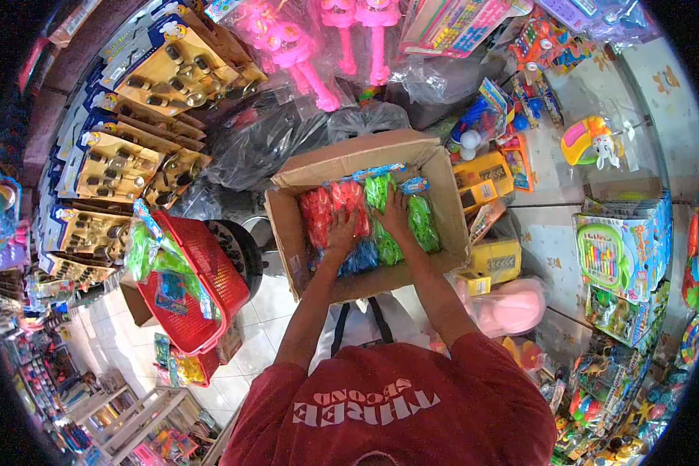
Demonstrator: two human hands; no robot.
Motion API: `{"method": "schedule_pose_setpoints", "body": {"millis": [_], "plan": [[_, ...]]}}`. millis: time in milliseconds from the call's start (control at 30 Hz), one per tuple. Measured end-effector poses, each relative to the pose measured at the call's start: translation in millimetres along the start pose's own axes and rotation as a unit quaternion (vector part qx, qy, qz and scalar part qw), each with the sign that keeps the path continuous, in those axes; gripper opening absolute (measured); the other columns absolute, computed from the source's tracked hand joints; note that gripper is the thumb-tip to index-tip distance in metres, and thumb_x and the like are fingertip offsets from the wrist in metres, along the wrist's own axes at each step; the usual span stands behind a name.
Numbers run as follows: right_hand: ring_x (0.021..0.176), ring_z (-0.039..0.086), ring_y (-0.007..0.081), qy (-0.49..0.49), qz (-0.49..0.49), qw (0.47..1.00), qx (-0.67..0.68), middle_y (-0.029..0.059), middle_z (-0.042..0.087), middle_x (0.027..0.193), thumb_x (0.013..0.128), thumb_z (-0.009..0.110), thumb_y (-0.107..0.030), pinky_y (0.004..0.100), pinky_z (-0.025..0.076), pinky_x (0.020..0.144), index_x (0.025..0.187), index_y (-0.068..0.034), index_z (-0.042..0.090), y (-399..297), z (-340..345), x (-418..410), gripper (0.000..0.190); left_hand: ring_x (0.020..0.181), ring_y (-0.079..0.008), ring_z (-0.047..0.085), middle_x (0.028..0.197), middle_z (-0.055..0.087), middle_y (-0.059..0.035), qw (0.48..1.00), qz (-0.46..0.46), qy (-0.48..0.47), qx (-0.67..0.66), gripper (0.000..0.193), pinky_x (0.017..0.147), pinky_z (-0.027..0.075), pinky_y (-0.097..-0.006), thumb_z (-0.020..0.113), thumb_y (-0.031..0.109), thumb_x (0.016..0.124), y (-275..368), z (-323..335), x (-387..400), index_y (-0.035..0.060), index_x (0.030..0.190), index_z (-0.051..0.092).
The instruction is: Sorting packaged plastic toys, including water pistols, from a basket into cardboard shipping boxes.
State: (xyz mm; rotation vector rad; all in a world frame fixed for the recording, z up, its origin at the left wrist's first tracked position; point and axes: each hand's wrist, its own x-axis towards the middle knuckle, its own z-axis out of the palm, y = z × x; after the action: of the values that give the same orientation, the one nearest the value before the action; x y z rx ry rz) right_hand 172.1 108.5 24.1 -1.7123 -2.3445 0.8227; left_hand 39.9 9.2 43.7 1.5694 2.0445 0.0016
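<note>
Before me an open cardboard box holds bagged small toys in red, green and blue. My left hand lies on the red bags, fingers apart and pointing away from me. On the green bags in the right half rests my right hand, its fingers spread; whether it pinches the plastic cannot be told. Blue printed header cards show along the box's far side. Neither hand lifts anything.
Left of the box, a red plastic basket holds green and blue packs. Kitchen tool sets on cards hang further left. Pink toys in plastic hang ahead. Yellow toy boxes and a pink plastic item stand at the right.
</note>
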Motion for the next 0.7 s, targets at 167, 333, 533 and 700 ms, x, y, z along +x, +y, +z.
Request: {"method": "schedule_pose_setpoints", "body": {"millis": [167,333,533,700], "plan": [[0.117,0.024,0.0467,0.008,0.000,0.999,-0.035,0.0274,0.024,0.129,0.069,0.064,-0.036,0.0544,0.025,0.094,0.134,-0.007,0.010,11.6,23.9,9.4,0.089,0.122,-0.0379,0.026,0.136,0.020,-0.0171,0.998,0.033,0.048,0.035,0.075,0.094,0.030,-0.0498,0.065,0.032,0.069,-0.3,2.2,0.0,0.0265,0.132,0.024],[0.119,0.022,0.0454,0.053,-0.029,0.998,-0.017,0.0260,0.023,0.130,0.065,0.066,-0.043,0.0542,0.016,0.098,0.135,-0.011,0.008,32.1,27.8,18.6,0.097,0.122,-0.0380,0.027,0.136,0.022,-0.0172,0.997,0.043,0.049,0.029,0.073,0.093,0.031,-0.0509,0.065,0.033,0.069,13.6,1.5,5.2,0.0305,0.130,0.026],[0.114,0.032,0.0448,-0.165,0.030,0.983,-0.070,0.0254,0.031,0.127,0.057,0.072,-0.044,0.0512,0.026,0.094,0.133,-0.007,0.015,-16.2,-43.9,-11.7,0.102,0.123,-0.0381,0.024,0.136,0.021,-0.0167,0.999,0.008,0.029,0.043,0.072,0.091,0.032,-0.0517,0.065,0.034,0.069,-4.5,-3.7,-8.0,0.0312,0.130,0.027],[0.113,0.034,0.0432,-0.155,-0.006,0.981,-0.117,0.0236,0.037,0.124,0.058,0.073,-0.038,0.0463,0.029,0.094,0.132,-0.009,0.018,8.0,-27.3,-17.1,0.097,0.125,-0.0382,0.021,0.138,0.018,-0.0166,0.996,0.026,0.062,0.063,0.072,0.091,0.031,-0.0524,0.066,0.036,0.068,2.2,8.4,1.3,0.0310,0.129,0.028]]}}
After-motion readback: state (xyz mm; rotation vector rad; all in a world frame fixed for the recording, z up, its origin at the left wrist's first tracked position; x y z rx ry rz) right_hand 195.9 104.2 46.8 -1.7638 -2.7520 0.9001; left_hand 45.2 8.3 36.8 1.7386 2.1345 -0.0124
